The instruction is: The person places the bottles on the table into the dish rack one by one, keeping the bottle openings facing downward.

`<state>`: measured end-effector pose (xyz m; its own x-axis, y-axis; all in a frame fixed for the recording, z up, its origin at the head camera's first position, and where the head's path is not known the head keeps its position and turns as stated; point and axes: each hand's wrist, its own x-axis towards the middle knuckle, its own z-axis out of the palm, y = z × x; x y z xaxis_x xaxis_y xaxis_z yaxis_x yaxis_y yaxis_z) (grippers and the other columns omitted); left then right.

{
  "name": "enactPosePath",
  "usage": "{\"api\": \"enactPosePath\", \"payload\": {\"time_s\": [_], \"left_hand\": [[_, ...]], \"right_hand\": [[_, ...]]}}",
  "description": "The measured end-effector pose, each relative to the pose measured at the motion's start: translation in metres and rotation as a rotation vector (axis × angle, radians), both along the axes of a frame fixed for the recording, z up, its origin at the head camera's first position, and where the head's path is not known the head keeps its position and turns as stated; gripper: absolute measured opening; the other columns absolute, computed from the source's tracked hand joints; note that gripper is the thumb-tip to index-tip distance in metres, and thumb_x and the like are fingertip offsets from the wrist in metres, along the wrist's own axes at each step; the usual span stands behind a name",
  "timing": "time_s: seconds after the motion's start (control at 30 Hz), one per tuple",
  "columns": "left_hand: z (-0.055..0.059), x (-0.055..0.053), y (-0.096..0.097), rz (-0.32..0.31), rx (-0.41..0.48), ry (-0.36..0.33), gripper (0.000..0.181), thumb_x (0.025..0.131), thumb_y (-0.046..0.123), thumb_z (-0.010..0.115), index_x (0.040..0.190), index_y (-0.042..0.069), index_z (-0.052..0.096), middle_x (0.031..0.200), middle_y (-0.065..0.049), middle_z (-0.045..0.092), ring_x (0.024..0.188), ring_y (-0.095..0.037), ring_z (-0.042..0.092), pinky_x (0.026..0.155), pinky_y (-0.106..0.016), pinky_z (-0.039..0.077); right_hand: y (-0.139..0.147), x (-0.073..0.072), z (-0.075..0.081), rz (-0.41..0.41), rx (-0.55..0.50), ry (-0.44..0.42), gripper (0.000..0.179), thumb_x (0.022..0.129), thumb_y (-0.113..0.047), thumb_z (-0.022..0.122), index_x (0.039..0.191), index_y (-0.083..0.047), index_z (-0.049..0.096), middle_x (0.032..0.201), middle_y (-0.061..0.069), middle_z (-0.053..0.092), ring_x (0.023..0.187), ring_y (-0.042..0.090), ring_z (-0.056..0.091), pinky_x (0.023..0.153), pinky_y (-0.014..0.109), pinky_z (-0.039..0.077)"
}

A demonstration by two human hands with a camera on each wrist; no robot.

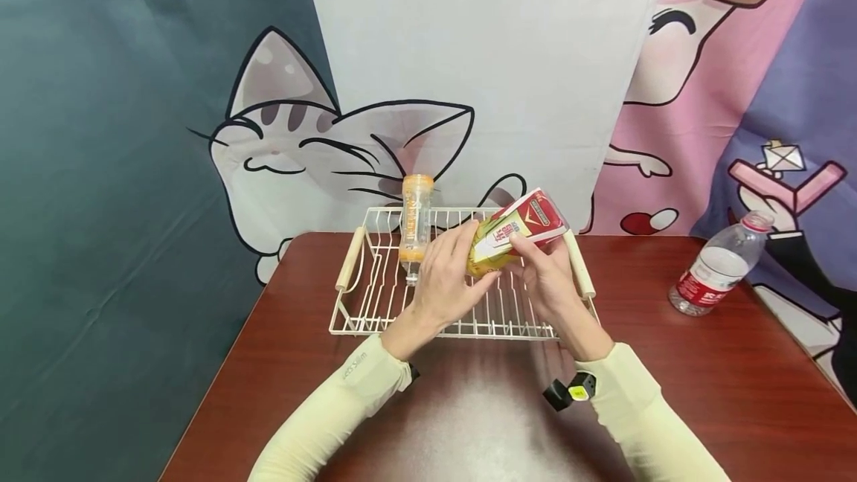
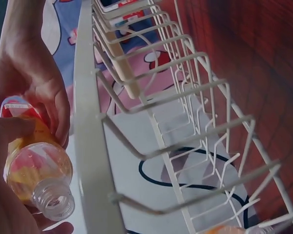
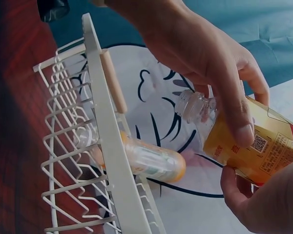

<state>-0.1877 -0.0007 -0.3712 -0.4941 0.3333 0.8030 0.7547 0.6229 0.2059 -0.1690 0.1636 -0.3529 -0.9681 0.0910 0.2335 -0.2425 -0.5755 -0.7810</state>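
Both hands hold a clear plastic bottle [image 1: 532, 214] with a red and yellow label, tilted above the rack. My left hand [image 1: 442, 277] grips its neck end, the thumb lying along the yellow part. Around the red base end curls my right hand [image 1: 552, 281], its thumb on the label. The bare threaded mouth, with no cap on it, shows beside the left fingers in the right wrist view. Below is a white wire dish rack [image 3: 118, 180]. In it a clear bottle with orange bands [image 1: 416, 218] leans mouth down against the back.
Wooden handles [image 1: 352, 259] stand at both ends of the rack. To the right on the reddish-brown table [image 1: 669, 393] is an uncapped clear bottle with a red and white label [image 1: 716, 266]. A cartoon-printed cloth [image 1: 482, 58] hangs right behind the table.
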Motion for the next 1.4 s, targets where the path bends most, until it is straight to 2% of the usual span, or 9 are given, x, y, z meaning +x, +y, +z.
{"api": "enactPosePath", "payload": {"time_s": [0.17, 0.33, 0.53, 0.67, 0.77, 0.9, 1.03, 1.23, 1.4], "left_hand": [[0.000, 0.001, -0.010, -0.008, -0.057, -0.060, 0.085, 0.074, 0.034, 0.086, 0.141, 0.002, 0.044, 0.129, -0.015, 0.057, 0.117, -0.028, 0.055, 0.103, -0.039, 0.042], [-0.006, 0.007, -0.045, 0.036, -0.092, -0.117, 0.086, 0.076, 0.036, 0.084, 0.141, -0.002, 0.043, 0.136, -0.019, 0.053, 0.125, -0.032, 0.051, 0.106, -0.045, 0.039], [-0.024, 0.020, -0.110, 0.198, -0.123, -0.209, 0.079, 0.081, 0.040, 0.076, 0.139, -0.004, 0.045, 0.138, -0.025, 0.047, 0.128, -0.041, 0.045, 0.106, -0.054, 0.036], [-0.038, 0.029, -0.148, 0.313, -0.142, -0.311, 0.084, 0.082, 0.043, 0.074, 0.142, -0.006, 0.042, 0.142, -0.030, 0.042, 0.131, -0.045, 0.040, 0.105, -0.059, 0.033], [-0.047, 0.034, -0.167, 0.354, -0.151, -0.404, 0.088, 0.083, 0.046, 0.073, 0.144, -0.007, 0.039, 0.146, -0.031, 0.036, 0.135, -0.047, 0.035, 0.106, -0.061, 0.030], [-0.059, 0.038, -0.178, 0.355, -0.162, -0.515, 0.091, 0.086, 0.050, 0.068, 0.147, -0.007, 0.033, 0.152, -0.030, 0.030, 0.139, -0.046, 0.029, 0.107, -0.062, 0.027], [-0.067, 0.040, -0.180, 0.336, -0.150, -0.570, 0.092, 0.090, 0.051, 0.064, 0.151, -0.007, 0.026, 0.153, -0.030, 0.027, 0.140, -0.045, 0.028, 0.109, -0.062, 0.026], [-0.071, 0.041, -0.180, 0.296, -0.111, -0.570, 0.090, 0.092, 0.045, 0.063, 0.152, -0.008, 0.023, 0.154, -0.027, 0.029, 0.142, -0.043, 0.027, 0.112, -0.058, 0.023], [-0.072, 0.043, -0.182, 0.295, -0.094, -0.550, 0.088, 0.091, 0.041, 0.065, 0.152, -0.008, 0.024, 0.154, -0.025, 0.032, 0.141, -0.043, 0.028, 0.112, -0.059, 0.023]], "right_hand": [[0.004, -0.006, 0.004, -0.003, 0.044, -0.018, 0.046, 0.090, 0.006, 0.056, 0.129, -0.016, 0.048, 0.116, 0.005, 0.059, 0.101, 0.018, 0.064, 0.078, 0.037, 0.057], [0.013, -0.021, 0.014, -0.019, 0.201, -0.048, 0.046, 0.091, 0.001, 0.060, 0.131, -0.017, 0.047, 0.111, 0.003, 0.062, 0.096, 0.016, 0.064, 0.077, 0.034, 0.057], [0.027, -0.055, 0.030, 0.013, 0.367, -0.151, 0.037, 0.093, -0.012, 0.067, 0.122, -0.018, 0.045, 0.112, 0.003, 0.058, 0.099, 0.017, 0.061, 0.077, 0.036, 0.056], [0.033, -0.077, 0.039, 0.014, 0.443, -0.251, 0.050, 0.091, -0.023, 0.072, 0.128, -0.017, 0.039, 0.117, 0.002, 0.052, 0.102, 0.017, 0.057, 0.077, 0.036, 0.055], [0.035, -0.091, 0.039, 0.004, 0.497, -0.300, 0.062, 0.089, -0.028, 0.073, 0.136, -0.015, 0.035, 0.117, 0.002, 0.049, 0.099, 0.018, 0.057, 0.075, 0.035, 0.056], [0.030, -0.109, 0.029, 0.003, 0.564, -0.351, 0.067, 0.088, -0.033, 0.074, 0.138, -0.009, 0.036, 0.115, 0.003, 0.051, 0.095, 0.018, 0.059, 0.073, 0.036, 0.056], [0.018, -0.122, 0.011, 0.023, 0.641, -0.391, 0.073, 0.087, -0.034, 0.074, 0.140, -0.004, 0.034, 0.119, 0.009, 0.052, 0.100, 0.022, 0.058, 0.083, 0.045, 0.055], [0.000, -0.131, -0.010, 0.084, 0.758, -0.396, 0.080, 0.087, -0.034, 0.075, 0.144, -0.001, 0.030, 0.134, 0.020, 0.046, 0.116, 0.036, 0.054, 0.089, 0.052, 0.052], [-0.013, -0.132, -0.019, 0.118, 0.787, -0.401, 0.077, 0.087, -0.030, 0.075, 0.141, 0.000, 0.028, 0.131, 0.022, 0.048, 0.112, 0.037, 0.057, 0.088, 0.052, 0.052]]}}
